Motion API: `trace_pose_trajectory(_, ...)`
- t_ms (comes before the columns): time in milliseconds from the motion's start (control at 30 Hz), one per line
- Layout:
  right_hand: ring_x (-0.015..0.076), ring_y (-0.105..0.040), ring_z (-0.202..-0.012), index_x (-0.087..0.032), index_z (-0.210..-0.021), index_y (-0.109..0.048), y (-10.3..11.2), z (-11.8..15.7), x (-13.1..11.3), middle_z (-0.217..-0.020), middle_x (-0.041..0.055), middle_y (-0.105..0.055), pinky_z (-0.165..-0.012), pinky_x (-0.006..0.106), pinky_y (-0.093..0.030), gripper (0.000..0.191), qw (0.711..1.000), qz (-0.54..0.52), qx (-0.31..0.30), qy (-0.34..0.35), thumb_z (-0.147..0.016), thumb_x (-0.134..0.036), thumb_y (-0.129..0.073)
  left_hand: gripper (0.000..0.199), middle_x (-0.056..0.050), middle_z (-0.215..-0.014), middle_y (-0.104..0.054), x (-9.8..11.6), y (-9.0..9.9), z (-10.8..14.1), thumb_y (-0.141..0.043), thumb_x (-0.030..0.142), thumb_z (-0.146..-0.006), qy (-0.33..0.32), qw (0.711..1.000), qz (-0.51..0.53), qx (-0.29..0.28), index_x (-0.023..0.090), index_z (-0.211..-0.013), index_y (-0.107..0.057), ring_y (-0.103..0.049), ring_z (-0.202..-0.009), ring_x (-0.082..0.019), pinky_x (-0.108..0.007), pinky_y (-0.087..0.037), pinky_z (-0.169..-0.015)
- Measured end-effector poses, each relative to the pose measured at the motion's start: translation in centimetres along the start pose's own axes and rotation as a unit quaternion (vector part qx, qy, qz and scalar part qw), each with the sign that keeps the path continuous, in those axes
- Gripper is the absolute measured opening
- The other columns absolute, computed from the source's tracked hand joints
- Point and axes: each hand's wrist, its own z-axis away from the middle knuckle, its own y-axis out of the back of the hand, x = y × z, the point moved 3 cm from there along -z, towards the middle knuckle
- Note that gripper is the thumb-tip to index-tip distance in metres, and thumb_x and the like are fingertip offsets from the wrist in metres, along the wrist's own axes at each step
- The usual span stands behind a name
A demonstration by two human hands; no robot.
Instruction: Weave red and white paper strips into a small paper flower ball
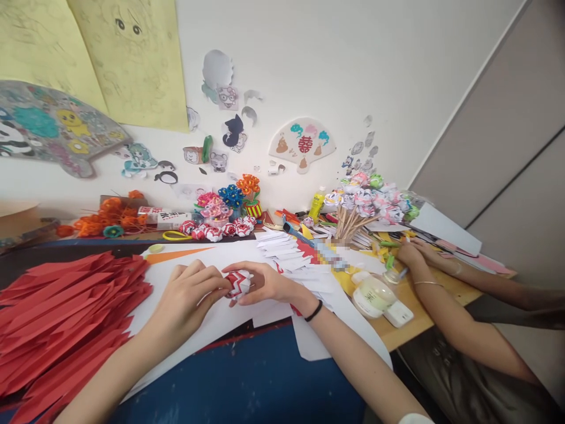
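Between my two hands is a red and white folded paper flower, held above white paper sheets. My left hand pinches its left side with thumb and fingers. Around its right side curl the fingers of my right hand, with a black band on that wrist. A large pile of red folded paper strips lies left of my left hand. White folded strips are stacked just beyond my right hand. Several finished red and white paper flowers sit in a row along the back.
At the right, another person's hands work over the wooden table. Nearby stand a round labelled jar and a white case. Paper flowers on sticks, a yellow bottle and orange flowers line the wall.
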Motion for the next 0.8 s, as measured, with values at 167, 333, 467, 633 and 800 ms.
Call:
trace_pose_trajectory(167, 0.0176, -0.069, -0.085, -0.024, -0.134, -0.048, 0.16, -0.17, 0.46, -0.103, 0.0052, -0.065, -0.075, 0.028, -0.051, 0.071, 1.000, 0.013, 0.002, -0.001, -0.071, -0.032, -0.080, 0.021, 0.000, -0.086, -0.065, 0.10, -0.09, 0.05, -0.048, 0.034, -0.097, 0.008, 1.000, -0.008, 0.007, 0.025, -0.091, -0.066, -0.045, -0.077, -0.017, -0.033, -0.027, -0.070)
trace_pose_trajectory(333, 0.0168, -0.069, -0.083, -0.024, -0.133, -0.049, 0.27, -0.30, 0.78, -0.106, 0.0060, -0.064, -0.069, 0.025, -0.051, 0.070, 1.000, 0.025, 0.000, -0.003, -0.071, -0.031, -0.081, 0.018, 0.000, -0.088, -0.066, 0.08, -0.23, 0.13, -0.049, 0.031, -0.097, 0.013, 1.000, -0.004, -0.007, 0.025, -0.091, -0.065, -0.045, -0.078, -0.017, -0.034, -0.026, -0.070)
trace_pose_trajectory(467, 0.0183, -0.069, -0.086, -0.024, -0.134, -0.049, 0.18, -0.36, 0.82, -0.105, 0.0063, -0.065, -0.074, 0.028, -0.053, 0.072, 1.000, 0.011, -0.007, -0.010, -0.070, -0.031, -0.081, 0.017, 0.000, -0.088, -0.066, 0.21, -0.17, 0.11, -0.048, 0.029, -0.097, 0.005, 1.000, 0.007, -0.002, 0.025, -0.093, -0.065, -0.046, -0.077, -0.017, -0.034, -0.026, -0.069)
trace_pose_trajectory(633, 0.0195, -0.070, -0.087, -0.024, -0.133, -0.049, 0.03, -0.40, 0.75, -0.104, 0.0059, -0.064, -0.079, 0.033, -0.054, 0.072, 1.000, -0.004, -0.015, -0.017, -0.069, -0.033, -0.082, 0.019, -0.002, -0.088, -0.066, 0.09, -0.28, 0.12, -0.046, 0.028, -0.098, 0.007, 1.000, 0.015, -0.013, 0.024, -0.093, -0.065, -0.046, -0.078, -0.018, -0.034, -0.026, -0.069)
trace_pose_trajectory(800, 0.0187, -0.070, -0.086, -0.024, -0.136, -0.047, 0.00, -0.38, 0.64, -0.104, 0.0059, -0.064, -0.079, 0.033, -0.054, 0.076, 0.999, -0.028, -0.027, -0.011, -0.069, -0.031, -0.082, 0.021, -0.001, -0.088, -0.065, 0.03, -0.42, 0.21, -0.045, 0.030, -0.098, 0.009, 1.000, 0.020, -0.015, 0.025, -0.092, -0.064, -0.046, -0.079, -0.019, -0.034, -0.027, -0.071)
